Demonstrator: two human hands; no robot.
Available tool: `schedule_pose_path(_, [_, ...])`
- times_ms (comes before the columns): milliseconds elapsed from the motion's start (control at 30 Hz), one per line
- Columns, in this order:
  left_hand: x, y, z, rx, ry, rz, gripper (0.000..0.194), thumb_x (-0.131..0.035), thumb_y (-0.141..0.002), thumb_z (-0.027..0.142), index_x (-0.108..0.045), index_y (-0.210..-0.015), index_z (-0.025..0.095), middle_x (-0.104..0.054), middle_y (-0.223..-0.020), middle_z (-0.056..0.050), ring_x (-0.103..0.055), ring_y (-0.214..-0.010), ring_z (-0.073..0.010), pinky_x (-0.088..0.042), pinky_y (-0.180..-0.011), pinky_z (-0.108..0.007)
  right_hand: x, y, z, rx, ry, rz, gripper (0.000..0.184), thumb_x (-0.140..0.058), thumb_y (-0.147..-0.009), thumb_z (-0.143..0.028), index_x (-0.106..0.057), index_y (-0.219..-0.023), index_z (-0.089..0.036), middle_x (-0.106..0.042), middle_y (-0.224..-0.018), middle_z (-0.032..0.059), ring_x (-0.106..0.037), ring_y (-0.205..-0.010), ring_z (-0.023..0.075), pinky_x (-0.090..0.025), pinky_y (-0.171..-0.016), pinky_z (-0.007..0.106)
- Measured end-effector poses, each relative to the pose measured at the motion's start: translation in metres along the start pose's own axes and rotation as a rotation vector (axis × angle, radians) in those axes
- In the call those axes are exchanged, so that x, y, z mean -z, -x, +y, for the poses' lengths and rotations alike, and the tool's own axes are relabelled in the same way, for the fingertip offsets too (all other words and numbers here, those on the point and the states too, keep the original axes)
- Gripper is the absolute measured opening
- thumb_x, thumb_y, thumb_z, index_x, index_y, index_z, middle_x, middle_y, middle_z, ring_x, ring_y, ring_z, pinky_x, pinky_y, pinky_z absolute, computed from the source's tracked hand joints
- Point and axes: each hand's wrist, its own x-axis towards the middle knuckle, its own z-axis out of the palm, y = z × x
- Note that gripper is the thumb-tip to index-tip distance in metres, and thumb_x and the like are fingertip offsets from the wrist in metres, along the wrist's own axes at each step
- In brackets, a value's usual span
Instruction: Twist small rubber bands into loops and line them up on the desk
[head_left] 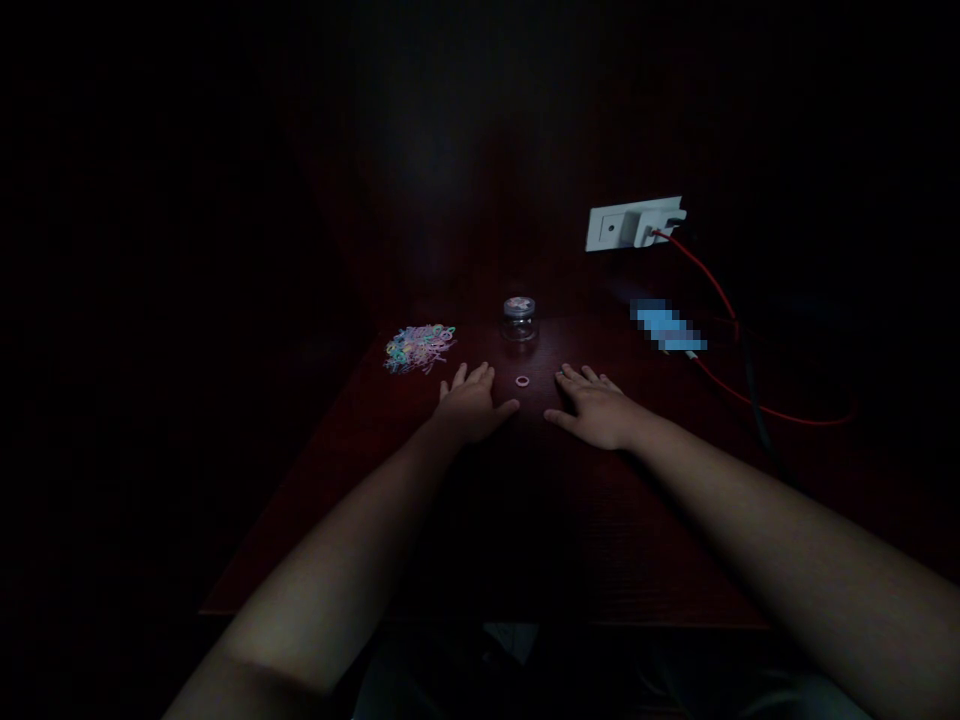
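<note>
My left hand [471, 403] lies flat on the dark red table [360, 470], fingers stretched forward and thumb out. My right hand [594, 406] rests the same way to the right, and neither hand holds anything. Between the fingertips lies a small pink ring-shaped band [523, 382], touched by neither hand. Beyond it stands a clear round jar [519, 322] with a lid on, its contents hard to make out. Just past the left fingers is a heap of small pastel elastic bands [420, 348] in pink, purple, green and yellow.
A blurred blue-lit device [667, 326] lies at the right, joined by a red cable [780, 411] to a plug in the white wall socket [613, 228]. A dark cord [754, 395] hangs beside it. The table's front edge [570, 626] is close to me; the surroundings are very dark.
</note>
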Motion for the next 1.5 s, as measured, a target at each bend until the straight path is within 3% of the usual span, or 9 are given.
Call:
schedule_pose_path(900, [-0.0058,-0.0021,-0.0015,-0.06,0.031,-0.049,0.091,-0.025,-0.079,0.078,-0.009,-0.151,0.025,-0.004,-0.158,-0.003,0.001,-0.144,-0.0371,-0.009,-0.11,-0.067,-0.0015,-0.0011,0.0001,-0.017,-0.05,0.034,0.088,-0.044,-0.082,-0.065,-0.023,-0.15,-0.013,-0.017,-0.157,0.0132,-0.015,-0.144,0.0354,-0.019,-0.116,0.05])
schedule_pose_path(1500, [-0.0022,-0.0001,0.0014,-0.031,0.021,-0.073,0.09,-0.024,-0.079,0.078,-0.01,-0.151,0.026,-0.004,-0.158,-0.003,0.001,-0.144,-0.0366,-0.009,-0.111,-0.065,0.0013,-0.0003,-0.0001,-0.016,-0.047,0.013,0.092,-0.044,-0.081,-0.067,-0.021,-0.151,-0.011,-0.017,-0.157,0.0132,-0.014,-0.144,0.0354,-0.018,-0.116,0.048])
